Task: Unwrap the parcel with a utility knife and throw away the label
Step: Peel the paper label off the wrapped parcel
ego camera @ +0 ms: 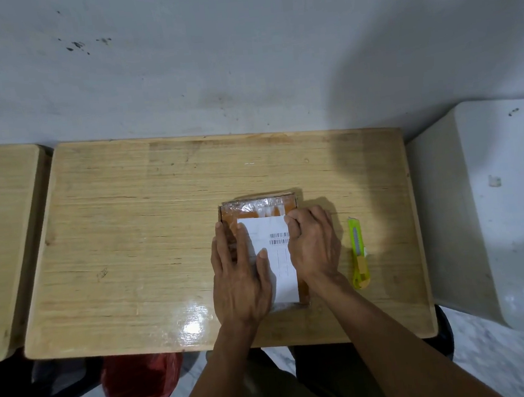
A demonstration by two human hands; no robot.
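A brown cardboard parcel (249, 210) wrapped in clear tape lies on the wooden table (130, 243), right of centre. A white label (275, 251) with barcodes covers most of its top. My left hand (239, 280) lies flat on the parcel's left side, fingers spread, pressing it down. My right hand (314, 244) rests on the right side, its fingertips curled at the label's upper right corner. Whether they pinch the label's edge is unclear. A yellow-green utility knife (358, 253) lies on the table just right of my right hand, untouched.
A second wooden table (0, 249) stands to the left across a narrow gap. A white block-like surface (495, 208) sits to the right. A grey wall rises behind the tables. Below the table's front edge on the left is a red plastic bag (141, 382).
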